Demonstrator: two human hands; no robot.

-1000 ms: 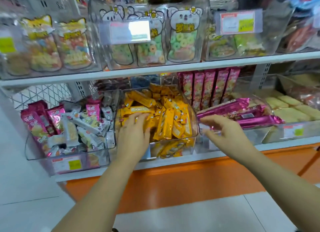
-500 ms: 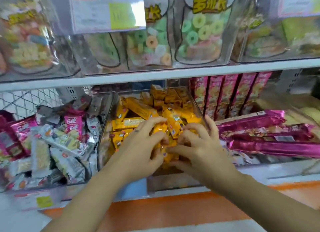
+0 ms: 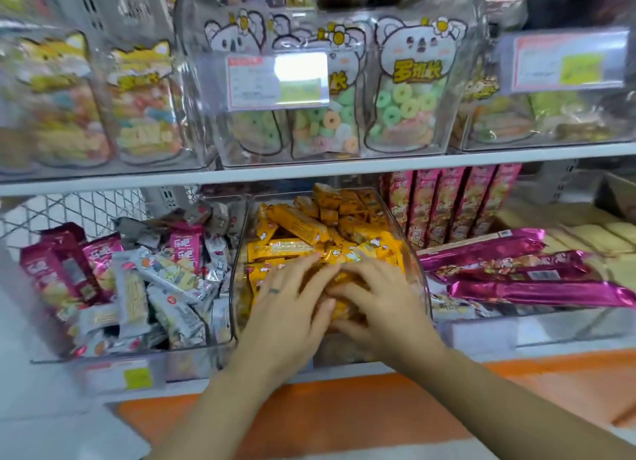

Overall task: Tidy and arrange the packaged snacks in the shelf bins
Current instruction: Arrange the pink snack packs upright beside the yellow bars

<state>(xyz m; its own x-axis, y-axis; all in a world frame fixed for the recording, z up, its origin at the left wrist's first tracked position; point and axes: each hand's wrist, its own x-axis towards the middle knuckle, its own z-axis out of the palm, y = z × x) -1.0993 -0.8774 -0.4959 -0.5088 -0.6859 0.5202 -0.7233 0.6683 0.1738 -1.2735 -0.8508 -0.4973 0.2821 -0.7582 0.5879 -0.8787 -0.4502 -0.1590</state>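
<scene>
Left hand (image 3: 289, 308): lay spread on yellow foil snack packets (image 3: 296, 224) in clear plastic bin (image 3: 414, 263).
Right hand (image 3: 378, 304): curved over them, grip unclear.

1. You can reach in only from the front, through the open top of the clear plastic middle bin (image 3: 418, 263), below the white shelf board (image 3: 344, 170).
2. The heap of yellow-wrapped snack bars (image 3: 296, 224) fills that bin to its rim. Your left hand (image 3: 285, 308) and right hand (image 3: 382, 304) rest on its front part, side by side.
3. The bin's walls close both sides. Silver and pink packets (image 3: 165, 280) crowd the left, and long magenta foil packs (image 3: 516, 270) lie just beside the right.
</scene>
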